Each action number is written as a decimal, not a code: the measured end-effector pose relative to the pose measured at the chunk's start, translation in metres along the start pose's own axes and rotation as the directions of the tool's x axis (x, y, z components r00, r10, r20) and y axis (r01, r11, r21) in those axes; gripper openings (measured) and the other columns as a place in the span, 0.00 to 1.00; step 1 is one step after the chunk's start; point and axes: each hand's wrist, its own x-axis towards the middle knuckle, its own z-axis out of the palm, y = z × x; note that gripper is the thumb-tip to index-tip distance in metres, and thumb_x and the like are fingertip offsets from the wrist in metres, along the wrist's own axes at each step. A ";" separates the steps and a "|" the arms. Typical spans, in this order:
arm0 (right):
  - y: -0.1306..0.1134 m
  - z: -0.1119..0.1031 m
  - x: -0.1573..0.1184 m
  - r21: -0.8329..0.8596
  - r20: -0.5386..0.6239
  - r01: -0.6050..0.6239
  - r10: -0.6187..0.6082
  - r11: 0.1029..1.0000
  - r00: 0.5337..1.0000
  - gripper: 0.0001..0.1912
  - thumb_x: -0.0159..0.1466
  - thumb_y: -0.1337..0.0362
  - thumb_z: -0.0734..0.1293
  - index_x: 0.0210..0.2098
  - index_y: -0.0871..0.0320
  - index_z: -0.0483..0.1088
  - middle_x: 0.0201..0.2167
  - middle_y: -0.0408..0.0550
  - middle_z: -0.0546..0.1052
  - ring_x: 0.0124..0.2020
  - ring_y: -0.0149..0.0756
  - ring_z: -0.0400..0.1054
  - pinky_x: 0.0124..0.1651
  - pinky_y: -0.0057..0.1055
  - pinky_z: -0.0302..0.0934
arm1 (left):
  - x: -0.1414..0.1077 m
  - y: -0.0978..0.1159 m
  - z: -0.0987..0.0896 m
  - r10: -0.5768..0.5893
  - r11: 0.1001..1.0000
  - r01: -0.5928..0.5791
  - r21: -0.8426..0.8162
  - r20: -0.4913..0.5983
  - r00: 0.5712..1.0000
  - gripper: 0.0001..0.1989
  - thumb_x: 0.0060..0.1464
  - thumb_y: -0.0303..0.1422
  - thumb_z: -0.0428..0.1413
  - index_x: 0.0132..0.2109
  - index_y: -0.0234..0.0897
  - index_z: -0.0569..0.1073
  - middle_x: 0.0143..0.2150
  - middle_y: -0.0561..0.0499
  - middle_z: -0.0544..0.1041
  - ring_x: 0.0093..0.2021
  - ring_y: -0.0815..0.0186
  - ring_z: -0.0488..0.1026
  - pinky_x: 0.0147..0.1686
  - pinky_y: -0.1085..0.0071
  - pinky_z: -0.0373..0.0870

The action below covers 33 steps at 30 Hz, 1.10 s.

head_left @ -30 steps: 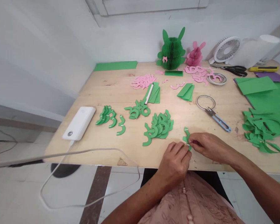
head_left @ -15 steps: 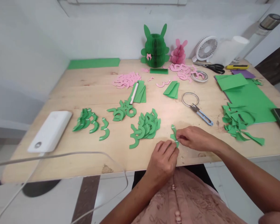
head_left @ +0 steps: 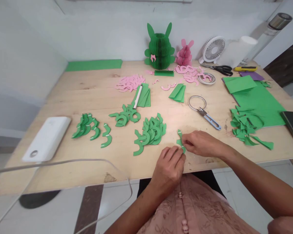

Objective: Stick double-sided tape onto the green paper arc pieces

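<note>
A wavy cut-out green paper piece (head_left: 179,142) with white strips across it lies near the table's front edge. The curled fingers of my left hand (head_left: 169,162) press on its lower end. My right hand (head_left: 200,143) is closed at the piece's right edge, and its fingertips are hidden. To the left is a heap of similar green cut-outs (head_left: 151,131). Farther left lie a single cut-out with white strips (head_left: 106,136) and a stack of striped ones (head_left: 84,126).
Thread snips (head_left: 210,119) and a tape ring (head_left: 197,97) lie beyond my right hand. Green scraps (head_left: 246,125) are at right, a white power bank (head_left: 46,139) with a cable at left. Paper rabbits (head_left: 160,52), pink cut-outs (head_left: 130,83) and a small fan (head_left: 213,50) stand or lie farther back.
The view has shifted slightly, so a dark phone shows more at the right edge. Both hands stay at the green paper piece with hardly any movement.
</note>
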 end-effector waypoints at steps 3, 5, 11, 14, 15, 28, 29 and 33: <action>-0.003 -0.002 0.001 -0.027 0.014 -0.014 0.014 1.000 1.000 0.07 0.59 0.69 0.59 0.28 0.58 0.68 0.23 0.45 0.74 0.24 0.30 0.62 0.24 0.26 0.41 | 0.000 0.000 0.000 -0.001 1.000 0.001 0.003 0.002 1.000 0.09 0.55 0.22 0.49 0.42 0.31 0.71 0.44 0.42 0.76 0.48 0.59 0.70 0.47 0.59 0.66; -0.004 -0.002 0.001 -0.052 0.020 -0.025 0.026 0.998 0.999 0.07 0.59 0.69 0.59 0.28 0.58 0.68 0.23 0.46 0.74 0.24 0.31 0.63 0.24 0.27 0.40 | 0.000 0.000 -0.001 -0.005 1.000 0.005 0.004 0.006 1.000 0.10 0.56 0.22 0.49 0.43 0.31 0.71 0.44 0.42 0.76 0.48 0.59 0.70 0.46 0.59 0.66; -0.006 0.000 0.002 -0.122 0.022 -0.026 0.028 0.992 0.999 0.09 0.60 0.68 0.58 0.29 0.58 0.68 0.25 0.48 0.75 0.25 0.33 0.66 0.24 0.28 0.39 | 0.000 0.000 -0.001 -0.007 1.000 0.007 0.011 0.014 1.000 0.10 0.56 0.23 0.48 0.43 0.32 0.71 0.44 0.41 0.76 0.48 0.59 0.70 0.46 0.59 0.66; -0.006 0.001 0.002 -0.144 0.019 -0.022 0.025 0.989 1.000 0.09 0.61 0.68 0.57 0.29 0.58 0.68 0.25 0.48 0.75 0.26 0.34 0.67 0.24 0.28 0.38 | -0.001 0.000 0.000 0.001 1.000 -0.001 0.014 0.015 1.000 0.10 0.56 0.23 0.48 0.43 0.31 0.71 0.45 0.41 0.76 0.48 0.58 0.70 0.47 0.58 0.66; -0.006 0.001 0.002 -0.149 0.019 -0.019 0.022 0.989 1.000 0.09 0.61 0.68 0.57 0.29 0.58 0.68 0.25 0.48 0.76 0.26 0.34 0.67 0.24 0.28 0.38 | -0.001 0.000 0.000 0.003 1.000 -0.004 0.015 0.018 1.000 0.10 0.56 0.23 0.49 0.43 0.31 0.71 0.44 0.41 0.76 0.48 0.58 0.70 0.47 0.58 0.66; -0.010 0.000 0.002 -0.198 0.034 -0.038 0.046 0.979 0.998 0.10 0.63 0.68 0.56 0.31 0.58 0.68 0.25 0.50 0.75 0.26 0.37 0.69 0.24 0.29 0.40 | 0.000 -0.001 -0.001 0.005 1.000 -0.006 0.008 0.019 1.000 0.10 0.56 0.23 0.48 0.43 0.31 0.71 0.43 0.42 0.76 0.48 0.58 0.70 0.46 0.59 0.66; -0.011 0.000 0.002 -0.205 0.031 -0.040 0.047 0.978 0.998 0.10 0.63 0.67 0.56 0.31 0.59 0.68 0.25 0.50 0.76 0.27 0.37 0.69 0.24 0.29 0.40 | 0.000 -0.001 -0.001 0.008 1.000 -0.008 0.008 0.019 1.000 0.10 0.56 0.22 0.48 0.43 0.30 0.71 0.43 0.42 0.76 0.48 0.58 0.70 0.46 0.59 0.66; -0.012 0.001 0.003 -0.221 0.023 -0.042 0.048 0.974 0.999 0.11 0.63 0.67 0.56 0.31 0.59 0.68 0.25 0.51 0.76 0.27 0.38 0.70 0.24 0.29 0.39 | 0.000 -0.001 -0.001 0.009 1.000 -0.009 0.015 0.014 1.000 0.10 0.56 0.22 0.48 0.42 0.30 0.71 0.43 0.41 0.76 0.47 0.58 0.70 0.46 0.59 0.65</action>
